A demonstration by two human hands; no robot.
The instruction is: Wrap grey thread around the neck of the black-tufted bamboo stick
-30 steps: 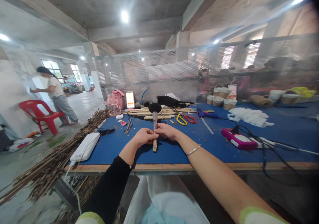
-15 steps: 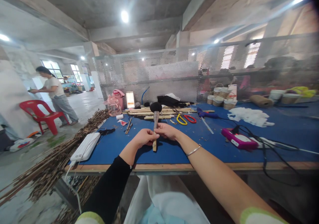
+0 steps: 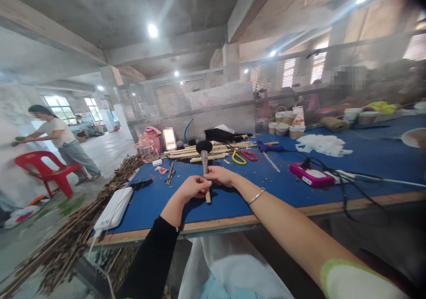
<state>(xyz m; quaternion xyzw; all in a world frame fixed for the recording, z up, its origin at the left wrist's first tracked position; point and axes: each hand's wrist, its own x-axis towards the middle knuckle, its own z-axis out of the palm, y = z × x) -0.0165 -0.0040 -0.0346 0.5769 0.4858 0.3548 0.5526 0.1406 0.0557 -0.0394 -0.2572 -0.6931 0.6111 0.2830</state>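
Grip of the left hand (image 3: 190, 189) is pinched, thumb against fingertips, about the pale lower part of a short stick (image 3: 208, 198); by the grip of the right hand (image 3: 221, 176) the same piece is pinched slightly higher, near the lower end of a greyish neck (image 3: 205, 160); how hard either pinch is pressed cannot be told. The stick is held at the centre of the frame, nearly upright, above the blue worktop (image 3: 156, 212), and is topped by a dark round head (image 3: 204, 147); whether its lower end is rested on the worktop cannot be made out.

Judged by its look, the piece should be found light, and stiff along its length; the head may be softer and could be dented if squeezed; the neck seems to be wrapped, and its covering might be shifted by a rough twist; the bare lower part is therefore judged the surest place to be held, with the neck only lightly steadied.

Both forearms are angled inward from the lower edge of the frame; the left is covered by a black sleeve (image 3: 149, 250), the right is bared, with a bracelet (image 3: 256, 196) worn at the wrist; beyond the hands, pale sticks (image 3: 216, 158) and scissors (image 3: 240, 163) are laid out.
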